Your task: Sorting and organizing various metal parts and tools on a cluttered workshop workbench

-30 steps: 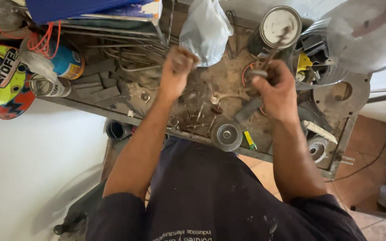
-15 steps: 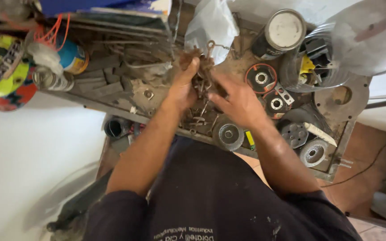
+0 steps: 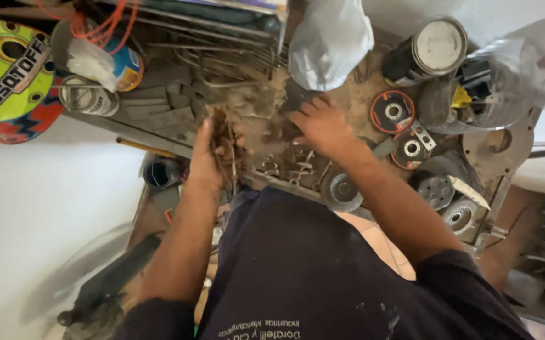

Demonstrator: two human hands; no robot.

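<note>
My left hand (image 3: 213,160) is closed around a bundle of thin rusty metal rods (image 3: 224,137), held just above the near edge of a cluttered metal workbench (image 3: 159,135). My right hand (image 3: 320,126) lies palm down with fingers spread on the dusty bench top, touching loose small metal pieces (image 3: 294,165). It holds nothing that I can see. A grinding disc (image 3: 342,189) lies just right of that hand's wrist.
A white plastic bag (image 3: 330,41) sits at the back. Red-rimmed cutting discs (image 3: 393,112) and a paint tin (image 3: 433,49) stand to the right. More tins (image 3: 87,96), orange cord (image 3: 99,28) and a yellow-green helmet (image 3: 8,75) fill the left. Grey wheels (image 3: 433,189) lie at the right edge.
Both hands were together over the bench middle half a second ago. The left hand has since come back toward me holding the rods, and the right hand has flattened onto the bench.
</note>
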